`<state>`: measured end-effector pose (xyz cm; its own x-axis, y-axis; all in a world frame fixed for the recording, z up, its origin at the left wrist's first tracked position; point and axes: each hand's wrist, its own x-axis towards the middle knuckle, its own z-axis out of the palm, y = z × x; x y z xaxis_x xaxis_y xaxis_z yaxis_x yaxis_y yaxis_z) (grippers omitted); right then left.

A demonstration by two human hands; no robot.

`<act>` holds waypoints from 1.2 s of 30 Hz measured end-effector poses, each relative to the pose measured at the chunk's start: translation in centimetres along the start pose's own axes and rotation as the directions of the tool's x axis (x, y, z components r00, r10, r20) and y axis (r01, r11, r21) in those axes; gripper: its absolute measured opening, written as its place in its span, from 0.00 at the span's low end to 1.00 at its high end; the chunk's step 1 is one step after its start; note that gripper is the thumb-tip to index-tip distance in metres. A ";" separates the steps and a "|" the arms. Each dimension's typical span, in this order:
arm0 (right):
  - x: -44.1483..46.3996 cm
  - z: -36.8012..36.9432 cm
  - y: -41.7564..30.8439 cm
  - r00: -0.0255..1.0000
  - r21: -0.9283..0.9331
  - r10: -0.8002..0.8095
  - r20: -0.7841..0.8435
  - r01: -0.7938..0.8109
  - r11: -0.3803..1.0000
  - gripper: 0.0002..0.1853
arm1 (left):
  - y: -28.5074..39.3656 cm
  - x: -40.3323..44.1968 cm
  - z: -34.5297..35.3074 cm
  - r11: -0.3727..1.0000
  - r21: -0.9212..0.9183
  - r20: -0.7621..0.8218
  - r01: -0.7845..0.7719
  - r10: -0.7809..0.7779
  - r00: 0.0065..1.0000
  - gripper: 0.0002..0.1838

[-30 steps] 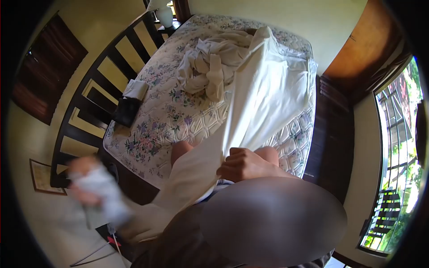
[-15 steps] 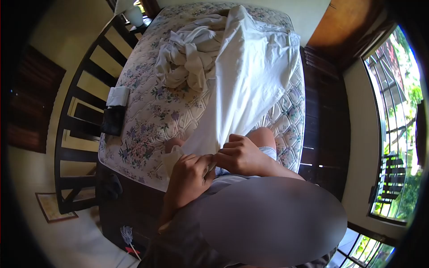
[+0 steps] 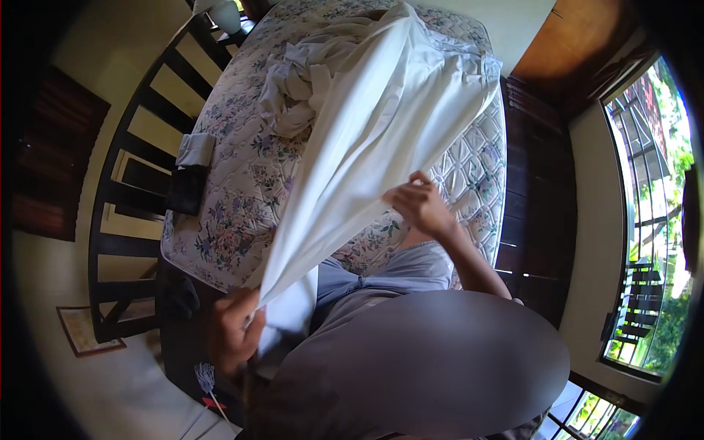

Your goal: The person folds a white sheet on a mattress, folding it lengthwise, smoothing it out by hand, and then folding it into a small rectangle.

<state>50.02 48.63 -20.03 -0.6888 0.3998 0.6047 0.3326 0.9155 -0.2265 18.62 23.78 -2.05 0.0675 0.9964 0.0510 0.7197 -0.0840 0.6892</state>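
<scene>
Left hand (image 3: 239,331), lower left: fingers closed on the white sheet (image 3: 359,139), apparently holding it taut. Right hand (image 3: 425,209), centre: fingers curled at its edge; grip unclear.

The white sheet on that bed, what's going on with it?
A person is handling the white sheet with bare hands. The left hand grips one end; the right hand is at its edge, though whether it grips is unclear. The far part lies on the floral mattress beside crumpled cloth.
</scene>
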 end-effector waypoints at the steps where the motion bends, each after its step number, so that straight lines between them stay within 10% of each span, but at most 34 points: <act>1: -0.6 0.2 1.7 0.999 -0.031 0.044 -0.024 -0.045 0.999 0.06 | 0.2 -0.7 -0.9 1.000 -0.005 -0.015 0.024 -0.024 1.000 0.15; 16: -6.7 -0.4 16.6 0.884 -0.190 0.467 -0.012 -0.460 0.867 0.10 | 0.4 -10.7 -5.1 0.997 -0.074 -0.317 0.016 -0.038 0.947 0.21; 26: -7.1 -4.8 22.0 0.770 -0.208 0.546 0.329 -0.505 0.837 0.08 | -0.1 -19.6 -3.1 0.962 0.080 -0.502 0.260 -0.186 0.845 0.16; 36: 4.0 2.4 29.1 0.758 0.310 0.399 0.516 -0.599 0.739 0.09 | -0.6 -26.0 -1.1 0.824 0.435 -0.598 0.364 -0.037 0.800 0.22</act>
<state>55.37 76.99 -26.07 -0.7220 0.6914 -0.0254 0.4586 0.4509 -0.7657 15.72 -2.05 -2.97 -0.3864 0.8064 0.4476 0.9179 0.2888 0.2721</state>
